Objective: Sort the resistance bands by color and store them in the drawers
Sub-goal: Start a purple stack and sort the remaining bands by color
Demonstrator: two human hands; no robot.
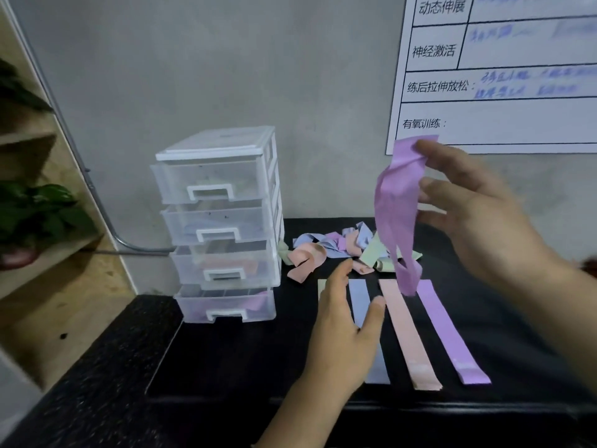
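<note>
A person is working at a dark speckled counter (pixel 97 383) against a grey wall, looking down at a black mat (pixel 242 357) spread over it. A white wall chart (pixel 504 76) with printed Chinese headings is hanging at the upper right, and a wooden shelf with a leafy plant (pixel 35 208) is showing at the left edge.

A clear plastic drawer unit (pixel 219 221) is standing at the back left of the mat with all four drawers pushed in; the bottom one is showing purple inside, the third something pinkish.

The right hand (pixel 478 215) is raised above the mat, its fingertips pinching the top end of a purple band (pixel 397 208) that is hanging twisted, with its lower end dangling over the flat strips. The left hand (pixel 345 321) is hovering low with fingers spread and relaxed, gripping nothing.

A tangled pile of bands (pixel 336 250) in blue, pink, purple and green is lying beside the drawer unit. In front of it, four strips are lying side by side: green strip (pixel 321 287), blue strip (pixel 360 299), pink strip (pixel 403 331) and purple strip (pixel 447 331).

The step in hand is probably laying this band out. Doing it well likely means untwisting it first, using the free left hand to catch the dangling end, then lowering it onto the matching purple strip without disturbing the pink one
</note>
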